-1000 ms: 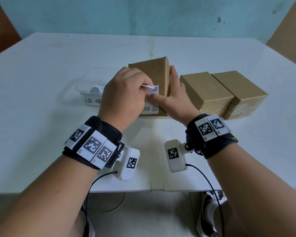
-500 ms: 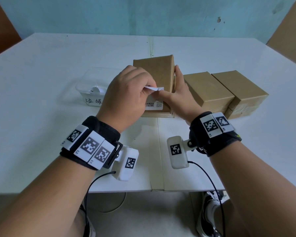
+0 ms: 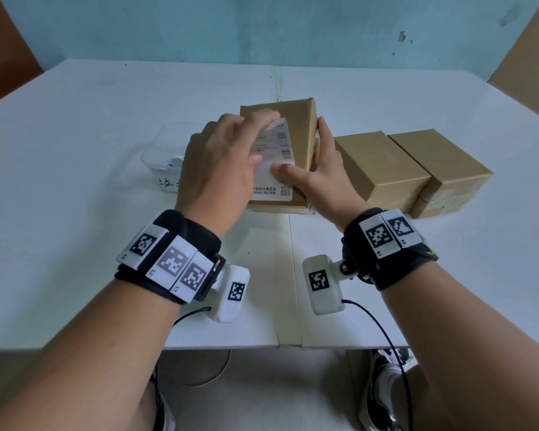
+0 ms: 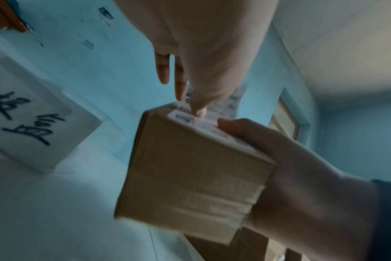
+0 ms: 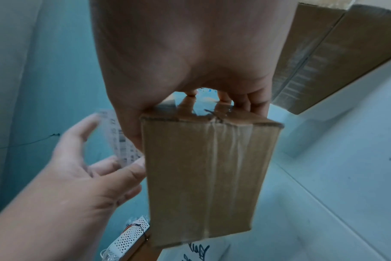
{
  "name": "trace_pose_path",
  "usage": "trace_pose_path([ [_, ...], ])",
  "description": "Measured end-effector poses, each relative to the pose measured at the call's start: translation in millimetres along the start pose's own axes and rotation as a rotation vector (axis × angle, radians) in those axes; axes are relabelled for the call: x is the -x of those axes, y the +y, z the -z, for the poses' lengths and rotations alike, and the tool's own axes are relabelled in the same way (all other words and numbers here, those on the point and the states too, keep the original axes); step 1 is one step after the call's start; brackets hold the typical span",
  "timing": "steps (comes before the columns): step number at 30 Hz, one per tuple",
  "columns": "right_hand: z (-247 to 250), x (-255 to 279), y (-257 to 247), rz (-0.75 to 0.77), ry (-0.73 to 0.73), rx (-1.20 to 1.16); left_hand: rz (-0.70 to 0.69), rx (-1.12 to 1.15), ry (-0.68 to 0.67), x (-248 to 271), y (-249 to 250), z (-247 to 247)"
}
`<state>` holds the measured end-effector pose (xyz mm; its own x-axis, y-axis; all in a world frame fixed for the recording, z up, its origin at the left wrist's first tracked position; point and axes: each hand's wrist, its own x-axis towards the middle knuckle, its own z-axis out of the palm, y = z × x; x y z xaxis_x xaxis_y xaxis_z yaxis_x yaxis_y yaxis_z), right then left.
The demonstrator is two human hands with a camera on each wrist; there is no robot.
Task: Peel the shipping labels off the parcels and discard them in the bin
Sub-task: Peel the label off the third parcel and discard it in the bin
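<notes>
Nearest, the white table (image 3: 75, 244) has a broad bare strip between its near edge and the parcels, split by a seam running near to far, and wide bare surface at far left and far right.

At the middle stands the parcel (image 3: 296, 132), a brown cardboard box tilted up on its near edge. The right hand (image 3: 321, 181) grips it, fingers curled round its right side and the thumb pressed across the front onto the shipping label (image 3: 273, 169). The left hand (image 3: 218, 169) pinches the label's upper part between thumb and fingers, with the other fingers loosely spread; that part has peeled away and curls toward the person, while the lower part is stuck flat to the box down to its near edge.

Just left of the parcel, partly hidden by the left hand, sits the bin (image 3: 162, 154), a clear plastic tub with handwritten characters on its near wall and something white inside.

To the right, two more brown boxes (image 3: 411, 169) lie flat, touching each other; the nearer one sits just beside the right hand's wrist.

Beyond, the table runs bare to its far edge against the blue wall (image 3: 262, 26).
</notes>
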<state>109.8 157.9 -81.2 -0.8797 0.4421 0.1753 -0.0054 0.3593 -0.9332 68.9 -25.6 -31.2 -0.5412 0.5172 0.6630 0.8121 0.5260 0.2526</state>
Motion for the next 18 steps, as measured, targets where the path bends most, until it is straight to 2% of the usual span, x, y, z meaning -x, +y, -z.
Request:
trace_pose_path([
  [4,2,8,-1,-0.018,-0.034,0.013,0.212,0.105,0.01,-5,-5,3],
  [6,1,8,4,-0.023,-0.043,-0.002,0.249,0.102,-0.033,-8,-12,4],
  [11,-3,3,7,-0.043,-0.013,-0.014,0.164,0.111,-0.081,-5,-18,1],
  [18,1,3,8,-0.078,0.023,-0.029,0.162,0.157,-0.106,-2,-15,2],
])
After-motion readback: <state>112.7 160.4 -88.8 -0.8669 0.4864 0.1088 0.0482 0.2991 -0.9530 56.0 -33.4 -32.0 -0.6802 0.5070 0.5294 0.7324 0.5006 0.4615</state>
